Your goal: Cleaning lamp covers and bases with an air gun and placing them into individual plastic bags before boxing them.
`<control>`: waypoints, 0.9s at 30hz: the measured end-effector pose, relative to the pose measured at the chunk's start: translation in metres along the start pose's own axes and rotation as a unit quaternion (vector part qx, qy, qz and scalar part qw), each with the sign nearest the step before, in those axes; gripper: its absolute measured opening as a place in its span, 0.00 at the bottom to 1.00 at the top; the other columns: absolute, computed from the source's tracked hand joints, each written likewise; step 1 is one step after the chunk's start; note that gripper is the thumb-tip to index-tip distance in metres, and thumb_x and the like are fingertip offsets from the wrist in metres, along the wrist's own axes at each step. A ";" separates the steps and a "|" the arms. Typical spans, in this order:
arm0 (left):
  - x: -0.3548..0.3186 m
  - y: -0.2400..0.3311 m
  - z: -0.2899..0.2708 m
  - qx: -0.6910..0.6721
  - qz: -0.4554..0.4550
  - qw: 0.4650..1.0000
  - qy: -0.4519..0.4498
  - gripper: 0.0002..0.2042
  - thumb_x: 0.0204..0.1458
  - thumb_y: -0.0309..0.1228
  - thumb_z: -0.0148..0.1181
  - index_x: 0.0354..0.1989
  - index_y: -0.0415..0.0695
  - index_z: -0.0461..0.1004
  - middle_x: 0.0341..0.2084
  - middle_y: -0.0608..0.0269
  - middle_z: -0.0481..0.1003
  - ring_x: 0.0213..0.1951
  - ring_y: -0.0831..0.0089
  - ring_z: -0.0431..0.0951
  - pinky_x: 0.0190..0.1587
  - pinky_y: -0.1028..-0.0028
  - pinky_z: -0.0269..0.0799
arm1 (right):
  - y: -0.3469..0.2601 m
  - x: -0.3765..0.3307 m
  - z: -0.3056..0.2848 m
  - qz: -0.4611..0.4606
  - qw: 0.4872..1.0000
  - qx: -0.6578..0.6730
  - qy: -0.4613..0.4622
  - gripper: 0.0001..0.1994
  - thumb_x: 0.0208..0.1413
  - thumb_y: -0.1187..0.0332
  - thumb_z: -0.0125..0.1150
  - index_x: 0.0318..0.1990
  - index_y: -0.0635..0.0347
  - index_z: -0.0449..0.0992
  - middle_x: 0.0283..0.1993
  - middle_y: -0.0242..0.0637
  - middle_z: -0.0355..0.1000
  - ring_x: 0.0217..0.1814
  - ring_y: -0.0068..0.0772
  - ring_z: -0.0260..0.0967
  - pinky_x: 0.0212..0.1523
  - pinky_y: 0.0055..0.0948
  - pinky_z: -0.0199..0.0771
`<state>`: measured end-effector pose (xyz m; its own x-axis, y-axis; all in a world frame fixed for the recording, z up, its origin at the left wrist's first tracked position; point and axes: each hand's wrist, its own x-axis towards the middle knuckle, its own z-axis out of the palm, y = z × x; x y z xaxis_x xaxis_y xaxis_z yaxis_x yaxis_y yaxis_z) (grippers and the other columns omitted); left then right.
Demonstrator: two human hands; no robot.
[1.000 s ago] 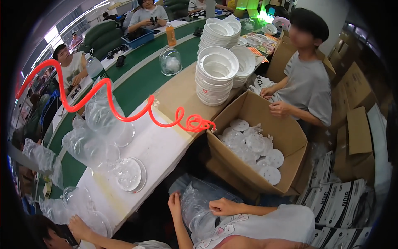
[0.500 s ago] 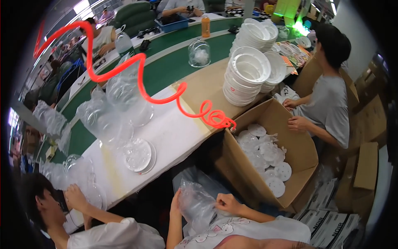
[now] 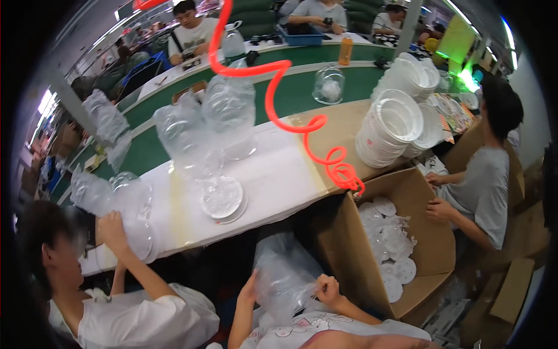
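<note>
In front of my body I have a clear plastic bag (image 3: pixel 283 278), crumpled and partly see-through. Along its left side, my left hand (image 3: pixel 249 288) grips the film with curled fingers. My right hand (image 3: pixel 328 289) is closed in a pinch at the bag's right edge, with the film running to its fingertips. Whether anything lies inside the bag I cannot make out. Beyond my hands, on the white tabletop (image 3: pixel 273 174), rests a round white base with a clear cover (image 3: pixel 224 198). Two clear domes wrapped in plastic film (image 3: pixel 229 116) stand behind it.
To my right a cardboard box (image 3: pixel 433 250) holds several white discs in clear film. Stacks of white rings (image 3: pixel 389 128) stand behind it. A red coiled hose (image 3: pixel 279 122) hangs across the view. Co-workers sit at left (image 3: pixel 133 308) and right (image 3: pixel 485 186).
The view has swung, so the table and box sit farther right. My hands still hold the bag, its film shifted slightly. The left co-worker's hand stays by the wrapped domes.
</note>
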<state>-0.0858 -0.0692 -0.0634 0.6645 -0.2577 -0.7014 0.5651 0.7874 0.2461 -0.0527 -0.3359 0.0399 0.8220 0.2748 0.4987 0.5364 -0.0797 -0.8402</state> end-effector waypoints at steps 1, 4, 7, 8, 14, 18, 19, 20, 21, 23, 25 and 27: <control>0.001 0.008 0.013 0.002 0.006 1.000 0.005 0.21 0.52 0.47 0.47 0.45 0.42 0.67 0.37 0.61 0.71 0.34 0.70 0.73 0.36 0.72 0.71 | 0.000 0.004 0.001 -0.021 0.999 0.027 -0.013 0.13 0.42 0.79 0.57 0.30 0.58 0.57 0.17 0.34 0.59 0.11 0.25 0.55 0.11 0.21 0.51; 0.031 0.024 0.001 0.110 0.010 0.990 -0.092 0.17 0.54 0.40 0.47 0.46 0.40 0.67 0.37 0.63 0.71 0.36 0.74 0.71 0.39 0.73 0.70 | -0.007 0.015 0.004 -0.050 0.995 0.057 -0.068 0.12 0.41 0.78 0.56 0.30 0.57 0.58 0.16 0.35 0.59 0.12 0.29 0.54 0.11 0.24 0.50; 0.028 0.047 0.026 0.221 0.082 0.955 -0.183 0.17 0.54 0.39 0.47 0.47 0.41 0.66 0.37 0.65 0.70 0.38 0.77 0.70 0.41 0.74 0.68 | -0.007 0.017 0.002 -0.022 0.999 0.021 -0.042 0.12 0.41 0.79 0.56 0.27 0.57 0.57 0.15 0.35 0.56 0.12 0.31 0.52 0.12 0.25 0.49; 0.028 0.052 0.039 0.261 0.077 0.949 -0.156 0.17 0.53 0.39 0.48 0.48 0.43 0.66 0.37 0.67 0.70 0.39 0.79 0.69 0.42 0.76 0.67 | -0.012 0.025 0.003 -0.050 0.998 0.042 -0.007 0.12 0.41 0.80 0.56 0.27 0.58 0.57 0.15 0.35 0.55 0.12 0.30 0.52 0.13 0.25 0.49; 0.025 0.035 0.041 0.197 0.084 0.966 -0.146 0.15 0.53 0.36 0.49 0.47 0.43 0.66 0.35 0.69 0.70 0.36 0.79 0.69 0.39 0.77 0.67 | -0.026 0.021 0.015 -0.052 0.997 0.050 -0.042 0.12 0.42 0.81 0.54 0.27 0.59 0.56 0.15 0.36 0.55 0.12 0.28 0.52 0.13 0.24 0.49; 0.011 0.033 0.046 0.182 0.101 0.976 -0.066 0.15 0.52 0.36 0.49 0.46 0.43 0.67 0.35 0.68 0.70 0.36 0.79 0.70 0.39 0.77 0.67 | -0.012 0.012 0.017 -0.035 0.994 0.060 -0.081 0.12 0.41 0.82 0.53 0.27 0.58 0.55 0.16 0.35 0.54 0.12 0.27 0.51 0.12 0.24 0.48; 0.003 0.033 0.054 0.179 0.107 0.977 -0.042 0.15 0.52 0.36 0.49 0.45 0.43 0.67 0.35 0.68 0.70 0.36 0.79 0.70 0.39 0.77 0.67 | -0.010 0.009 0.013 -0.010 0.992 0.071 -0.104 0.12 0.41 0.82 0.53 0.27 0.58 0.55 0.16 0.34 0.53 0.13 0.26 0.51 0.13 0.24 0.47; -0.005 0.032 0.062 0.176 0.113 0.978 -0.017 0.14 0.52 0.36 0.50 0.45 0.43 0.67 0.35 0.67 0.70 0.36 0.79 0.70 0.39 0.77 0.67 | -0.008 0.007 0.011 -0.003 0.993 0.068 -0.097 0.12 0.41 0.82 0.53 0.27 0.58 0.55 0.16 0.34 0.53 0.13 0.26 0.51 0.13 0.24 0.47; -0.020 0.042 0.073 0.176 0.125 0.976 0.007 0.14 0.52 0.36 0.50 0.45 0.43 0.67 0.35 0.67 0.70 0.36 0.79 0.70 0.39 0.77 0.67 | -0.009 0.009 0.011 -0.007 0.994 0.084 -0.075 0.12 0.41 0.82 0.53 0.27 0.58 0.55 0.17 0.35 0.54 0.14 0.26 0.53 0.14 0.23 0.49; -0.049 0.054 0.096 0.176 0.150 0.971 0.057 0.14 0.51 0.36 0.50 0.44 0.44 0.67 0.35 0.67 0.71 0.36 0.78 0.70 0.39 0.77 0.68 | -0.012 0.020 0.014 -0.009 0.990 0.135 -0.032 0.12 0.42 0.82 0.53 0.28 0.59 0.55 0.20 0.36 0.57 0.19 0.25 0.56 0.19 0.21 0.54; -0.090 0.081 0.118 0.336 0.179 0.907 0.181 0.12 0.48 0.33 0.54 0.39 0.42 0.68 0.35 0.63 0.71 0.36 0.77 0.71 0.40 0.76 0.68 | -0.010 0.029 0.016 -0.016 0.989 0.144 -0.014 0.13 0.45 0.77 0.55 0.35 0.61 0.56 0.29 0.40 0.61 0.26 0.26 0.60 0.28 0.21 0.63; -0.123 0.135 0.144 0.296 0.283 0.885 0.220 0.11 0.48 0.32 0.54 0.39 0.41 0.68 0.35 0.62 0.71 0.35 0.77 0.71 0.39 0.77 0.68 | -0.018 0.052 0.008 0.035 0.986 0.160 0.007 0.18 0.46 0.73 0.58 0.41 0.61 0.56 0.36 0.41 0.60 0.31 0.27 0.63 0.31 0.22 0.66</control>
<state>-0.0206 -0.0114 0.1522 0.7422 0.4306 -0.5135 0.4456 0.2551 0.8581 -0.0217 -0.3124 0.0792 0.8587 0.2650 0.4387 0.3928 0.2095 -0.8954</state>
